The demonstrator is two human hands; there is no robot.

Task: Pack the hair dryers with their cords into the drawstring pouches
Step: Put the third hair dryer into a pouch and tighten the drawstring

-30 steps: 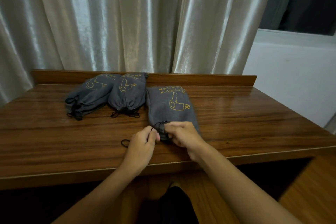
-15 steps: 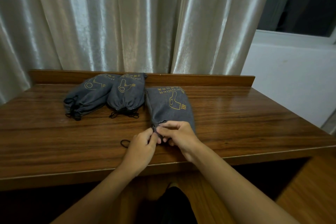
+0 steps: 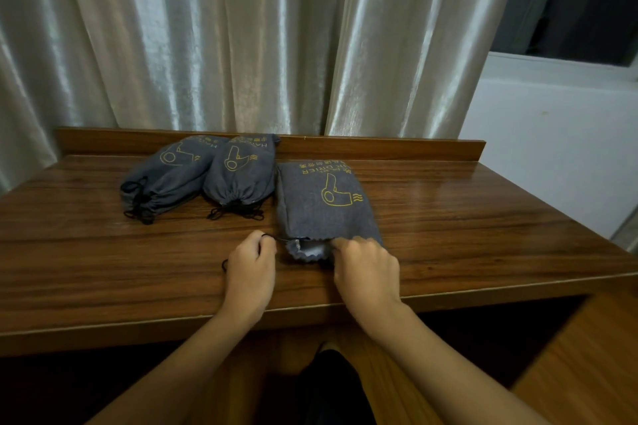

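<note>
Three grey drawstring pouches with a yellow hair-dryer print lie on the wooden table (image 3: 483, 235). The nearest pouch (image 3: 324, 207) lies with its mouth toward me, slightly agape, something pale showing inside. My left hand (image 3: 250, 266) pinches the black drawstring (image 3: 281, 239) at the mouth's left corner. My right hand (image 3: 366, 269) grips the mouth's right edge. Two cinched, filled pouches, the left pouch (image 3: 169, 176) and the middle pouch (image 3: 241, 172), lie farther back. No bare hair dryer is visible.
A raised wooden back rail (image 3: 379, 148) runs along the table's far edge, with pale curtains (image 3: 241, 38) hanging behind it. A white wall and window sill (image 3: 559, 69) stand at the right. Dark space lies under the table front.
My hands have parted: the left one drew the drawstring out to the left, the right one shifted right along the pouch mouth, which now gapes a little.
</note>
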